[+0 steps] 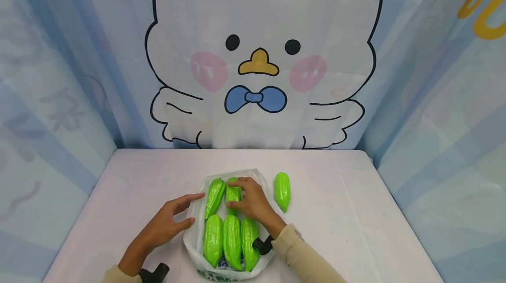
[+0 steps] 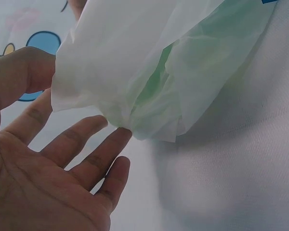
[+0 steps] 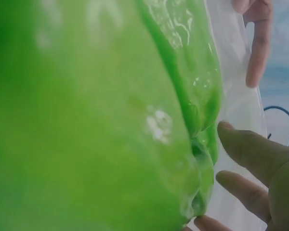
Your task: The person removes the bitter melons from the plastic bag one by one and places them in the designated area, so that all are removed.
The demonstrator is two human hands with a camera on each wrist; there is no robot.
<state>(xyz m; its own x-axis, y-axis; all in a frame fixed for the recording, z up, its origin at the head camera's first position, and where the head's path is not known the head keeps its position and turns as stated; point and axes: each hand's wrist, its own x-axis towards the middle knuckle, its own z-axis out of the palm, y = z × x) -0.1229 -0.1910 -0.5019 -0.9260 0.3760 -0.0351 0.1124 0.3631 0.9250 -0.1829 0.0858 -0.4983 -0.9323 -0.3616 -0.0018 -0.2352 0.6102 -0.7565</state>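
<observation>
Below left of centre I see the left hand (image 1: 166, 223), fingers spread, fingertips against the left side of a white plastic bag (image 1: 191, 241). Low in the middle, five green gourds (image 1: 232, 241) show inside, two above three. The right hand (image 1: 253, 199), fingers apart, is over the upper row's right one; contact I can't tell. Right of the bag lies another gourd (image 1: 282, 191).
</observation>
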